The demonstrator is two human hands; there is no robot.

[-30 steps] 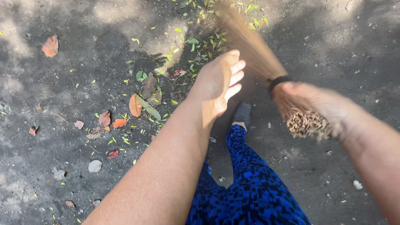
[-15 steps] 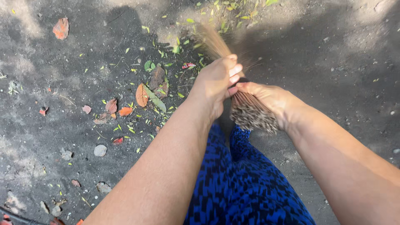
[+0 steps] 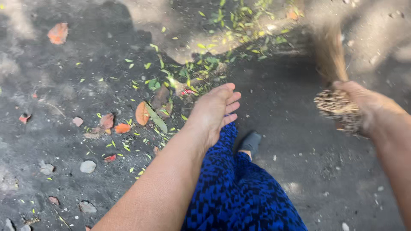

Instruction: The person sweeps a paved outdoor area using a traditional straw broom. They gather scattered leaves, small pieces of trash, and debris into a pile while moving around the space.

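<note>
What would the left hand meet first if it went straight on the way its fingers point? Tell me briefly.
The left hand, open and empty, points up and right over bare dark ground. The way looks free; farther on lies a scatter of small green leaves, though depth is unclear.

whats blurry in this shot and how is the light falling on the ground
Head view: the brown bundled-twig broom is smeared by motion blur, as is the right hand gripping its cut end; the open left hand is sharp, as are the orange dry leaf and the blue-and-black patterned garment. Dappled sun washes out patches along the top of the dark gritty ground; the rest lies in shade.
</note>
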